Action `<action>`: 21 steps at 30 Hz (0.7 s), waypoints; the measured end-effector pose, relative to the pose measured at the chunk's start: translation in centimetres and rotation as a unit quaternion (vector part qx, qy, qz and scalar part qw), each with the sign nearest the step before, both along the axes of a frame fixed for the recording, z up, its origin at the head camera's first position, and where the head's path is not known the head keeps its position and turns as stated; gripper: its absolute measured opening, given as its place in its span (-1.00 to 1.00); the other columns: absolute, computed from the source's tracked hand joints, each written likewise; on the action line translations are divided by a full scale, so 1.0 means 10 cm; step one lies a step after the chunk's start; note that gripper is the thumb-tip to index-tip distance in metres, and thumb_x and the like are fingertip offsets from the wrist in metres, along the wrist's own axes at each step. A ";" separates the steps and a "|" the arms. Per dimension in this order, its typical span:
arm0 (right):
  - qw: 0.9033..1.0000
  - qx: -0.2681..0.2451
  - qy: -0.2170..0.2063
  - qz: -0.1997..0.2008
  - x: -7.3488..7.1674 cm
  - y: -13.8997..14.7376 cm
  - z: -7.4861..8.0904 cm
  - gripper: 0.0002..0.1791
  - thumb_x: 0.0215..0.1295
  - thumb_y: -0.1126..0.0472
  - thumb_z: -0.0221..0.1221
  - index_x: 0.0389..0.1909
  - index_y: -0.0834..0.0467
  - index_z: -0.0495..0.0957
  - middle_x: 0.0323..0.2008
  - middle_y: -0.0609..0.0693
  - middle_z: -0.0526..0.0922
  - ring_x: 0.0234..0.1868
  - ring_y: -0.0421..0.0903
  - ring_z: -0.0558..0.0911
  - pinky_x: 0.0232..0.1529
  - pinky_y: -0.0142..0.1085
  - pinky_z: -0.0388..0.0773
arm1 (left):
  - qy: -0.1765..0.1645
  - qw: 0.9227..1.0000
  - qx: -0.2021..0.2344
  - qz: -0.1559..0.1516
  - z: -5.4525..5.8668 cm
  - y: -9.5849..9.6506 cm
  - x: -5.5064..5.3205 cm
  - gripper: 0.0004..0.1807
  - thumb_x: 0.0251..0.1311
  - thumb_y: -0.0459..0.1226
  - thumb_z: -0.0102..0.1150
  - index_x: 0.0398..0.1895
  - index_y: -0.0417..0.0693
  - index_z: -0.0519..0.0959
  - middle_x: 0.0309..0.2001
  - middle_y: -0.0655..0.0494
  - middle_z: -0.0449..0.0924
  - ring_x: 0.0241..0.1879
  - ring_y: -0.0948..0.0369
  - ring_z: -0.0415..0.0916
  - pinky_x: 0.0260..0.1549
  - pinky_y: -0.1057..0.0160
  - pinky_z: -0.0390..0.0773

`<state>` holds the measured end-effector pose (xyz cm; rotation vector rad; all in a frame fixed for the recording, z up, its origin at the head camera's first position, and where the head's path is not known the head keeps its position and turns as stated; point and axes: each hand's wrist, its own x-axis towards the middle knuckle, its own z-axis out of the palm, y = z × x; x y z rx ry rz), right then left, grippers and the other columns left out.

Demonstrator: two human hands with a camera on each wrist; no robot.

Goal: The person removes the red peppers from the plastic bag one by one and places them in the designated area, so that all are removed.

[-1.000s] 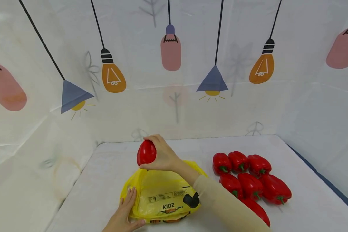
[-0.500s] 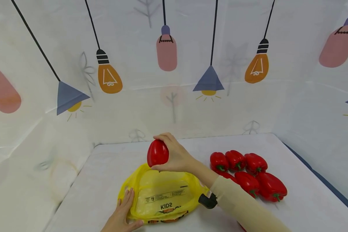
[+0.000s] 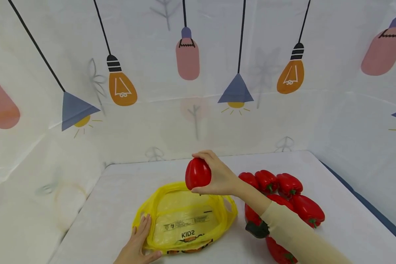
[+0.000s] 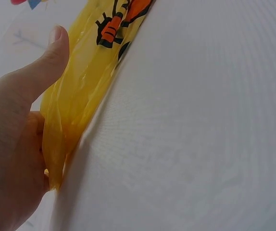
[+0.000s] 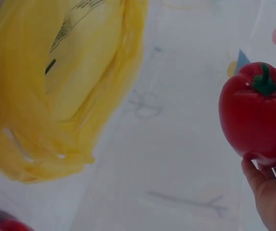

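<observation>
My right hand (image 3: 221, 179) grips a red bell pepper (image 3: 198, 173) and holds it up above the far right part of an opened yellow plastic bag (image 3: 231, 216). In the right wrist view the green stem of this bell pepper (image 5: 260, 113) shows, with fingers bent around its side; the bag (image 5: 46, 159) lies well apart from it. My left hand (image 3: 136, 240) rests against the bag's left side, thumb spread from the fingers. The left wrist view shows the thumb of that left hand (image 4: 37, 72) beside the thin yellow plastic (image 4: 75, 110), which partly hides the other fingers.
Several more red bell peppers (image 3: 307, 211) lie grouped on the white table (image 3: 125, 183) to the right, some hidden by my right forearm. A dark device (image 3: 258, 230) sits at the right wrist. A white sheet with printed lamps (image 3: 151, 124) hangs behind the table.
My right hand has moved to the right with the bell pepper, from over the bag's far left toward its far right. The left hand stays at the bag's left side.
</observation>
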<state>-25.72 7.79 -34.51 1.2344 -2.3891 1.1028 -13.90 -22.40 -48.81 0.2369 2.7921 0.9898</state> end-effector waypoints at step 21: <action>0.997 0.024 0.002 -0.068 0.33 0.92 0.04 0.02 -0.19 0.04 0.56 0.34 0.06 0.23 0.24 -0.07 0.29 0.16 -0.03 0.39 -0.17 -0.18 0.65 | -0.014 1.000 0.000 -0.013 0.03 0.00 -0.03 0.20 0.07 0.07 0.33 0.50 -0.27 -0.23 0.51 -0.19 -0.37 0.46 -0.11 -0.47 0.31 -0.28 -0.39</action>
